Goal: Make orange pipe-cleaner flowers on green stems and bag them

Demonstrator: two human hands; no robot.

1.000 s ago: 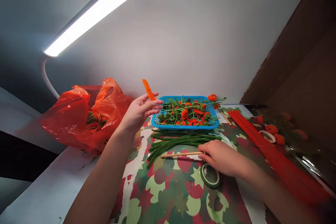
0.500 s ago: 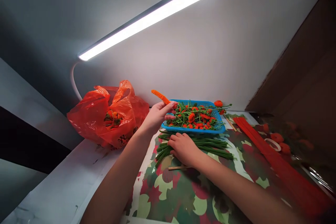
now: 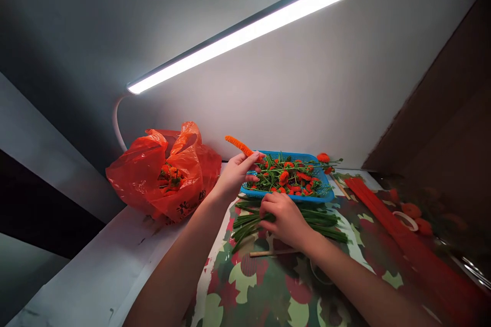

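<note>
My left hand (image 3: 237,173) is raised in front of a blue basket (image 3: 324,196) and pinches a short coiled orange pipe cleaner (image 3: 238,145) that sticks up to the left. My right hand (image 3: 286,218) lies palm down on a bundle of green pipe cleaners (image 3: 326,225) just in front of the basket, fingers curled into the stems. Whether it grips any stem I cannot tell. The basket holds many small orange flowers on green stems (image 3: 289,177). A wooden stick (image 3: 263,253) lies on the patterned cloth just below my right hand.
A red plastic bag (image 3: 164,173) with more orange flowers sits at the left on a white ledge (image 3: 95,276). Long red pipe cleaners (image 3: 387,219), orange pompoms (image 3: 416,212) and a tape ring (image 3: 407,219) lie at the right. A lit lamp bar (image 3: 245,30) hangs overhead.
My right hand left the wooden stick and moved left and up onto the green bundle. My left hand tilted the orange piece further left. The view shifted right.
</note>
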